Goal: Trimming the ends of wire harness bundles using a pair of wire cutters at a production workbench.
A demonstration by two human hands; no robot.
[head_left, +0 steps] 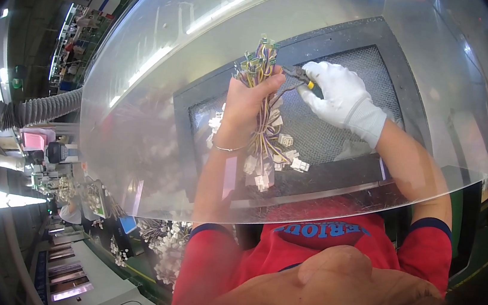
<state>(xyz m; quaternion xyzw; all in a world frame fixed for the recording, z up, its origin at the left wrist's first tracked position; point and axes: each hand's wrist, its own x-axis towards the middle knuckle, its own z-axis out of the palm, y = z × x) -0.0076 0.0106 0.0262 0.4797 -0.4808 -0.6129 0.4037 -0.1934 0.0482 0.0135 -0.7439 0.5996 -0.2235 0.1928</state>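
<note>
The wire harness bundle (261, 103) is a thick bunch of thin wires, mostly yellow, purple and white from what I can see, all gathered in the middle. The top end fans out into a cluster of small greenish connectors, and the lower end hangs down in loose strands tipped with little white plastic plugs (285, 151). It's held up roughly upright over a dark mesh panel (349, 74), behind a big clear curved shield (161, 83).

The left hand (248, 102) is bare, with a thin bracelet on the wrist, and its grip is clenched around the middle of the bundle, thumb across the front. The right hand (338, 94) wears a white glove and its grip is closed on a small hand tool (300, 77) with a dark tip and a yellow bit on the handle; the tip sits right at the top of the bundle, near the connectors. Can't tell if it's actually touching a wire.

Around that: a dark frame rims the mesh, and the person's red shirt shows at the bottom. Off to the left there's a grey ribbed duct hose (38, 108), and more white connector bundles (167, 246) piled low on the counter.
</note>
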